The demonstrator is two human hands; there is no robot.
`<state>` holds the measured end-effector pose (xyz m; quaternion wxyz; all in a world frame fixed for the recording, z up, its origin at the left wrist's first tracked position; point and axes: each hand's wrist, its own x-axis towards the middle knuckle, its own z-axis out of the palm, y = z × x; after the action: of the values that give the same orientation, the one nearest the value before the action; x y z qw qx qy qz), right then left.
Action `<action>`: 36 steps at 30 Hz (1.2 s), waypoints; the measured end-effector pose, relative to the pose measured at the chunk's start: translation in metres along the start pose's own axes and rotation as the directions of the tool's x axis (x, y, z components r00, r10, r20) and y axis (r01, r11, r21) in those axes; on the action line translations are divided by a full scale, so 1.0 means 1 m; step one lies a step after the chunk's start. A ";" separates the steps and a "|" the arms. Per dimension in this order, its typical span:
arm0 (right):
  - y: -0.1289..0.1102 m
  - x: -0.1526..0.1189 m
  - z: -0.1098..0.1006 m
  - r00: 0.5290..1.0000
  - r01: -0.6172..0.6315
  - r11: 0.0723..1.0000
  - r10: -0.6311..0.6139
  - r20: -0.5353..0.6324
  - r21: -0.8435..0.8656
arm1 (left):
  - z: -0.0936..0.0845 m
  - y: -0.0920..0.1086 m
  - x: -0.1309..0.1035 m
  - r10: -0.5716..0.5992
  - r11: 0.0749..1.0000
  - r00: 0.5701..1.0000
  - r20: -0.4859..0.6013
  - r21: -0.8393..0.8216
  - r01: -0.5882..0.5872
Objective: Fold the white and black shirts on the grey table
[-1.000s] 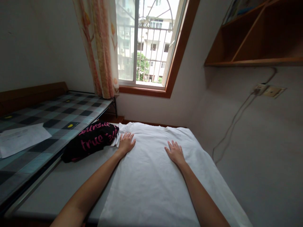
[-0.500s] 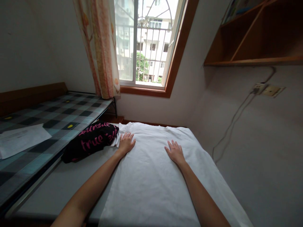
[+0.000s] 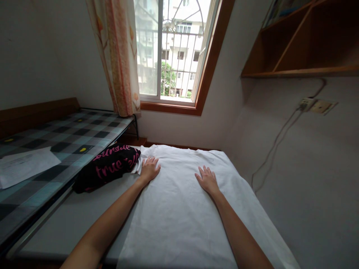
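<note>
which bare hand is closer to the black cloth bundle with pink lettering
The left hand, beside the black bundle; the right hand lies farther across the white cloth.

head: worn on the head | faces forward, down over both forearms | hands at middle range | single view

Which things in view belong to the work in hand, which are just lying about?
Likely in use:
white cloth, spread on the grey surface
left hand and right hand, palms down on it

Probably just lying about:
black bundle with pink lettering
papers on the checked mattress
</note>
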<state>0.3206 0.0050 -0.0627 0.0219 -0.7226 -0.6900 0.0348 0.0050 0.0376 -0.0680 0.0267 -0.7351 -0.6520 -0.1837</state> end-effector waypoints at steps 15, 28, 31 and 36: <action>-0.008 0.006 0.003 0.999 -0.045 0.998 0.046 0.010 -0.041 | 0.000 -0.004 0.007 -0.010 1.000 1.000 -0.003 -0.023 0.010; -0.014 0.015 0.002 0.999 -0.042 0.999 0.042 -0.015 -0.009 | 0.002 -0.015 0.016 0.025 1.000 1.000 -0.011 -0.005 -0.025; -0.012 0.015 0.003 0.999 -0.040 0.999 0.040 -0.021 0.009 | 0.002 -0.016 0.015 0.033 0.999 0.999 -0.008 -0.018 -0.033; -0.009 0.015 0.003 0.999 -0.025 0.999 0.026 -0.025 0.021 | 0.003 -0.017 0.015 0.040 0.999 0.999 0.002 -0.033 -0.040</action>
<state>0.3116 0.0203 -0.0657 0.0377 -0.7314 -0.6801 0.0334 -0.0092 0.0556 -0.0696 0.0173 -0.7485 -0.6342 -0.1929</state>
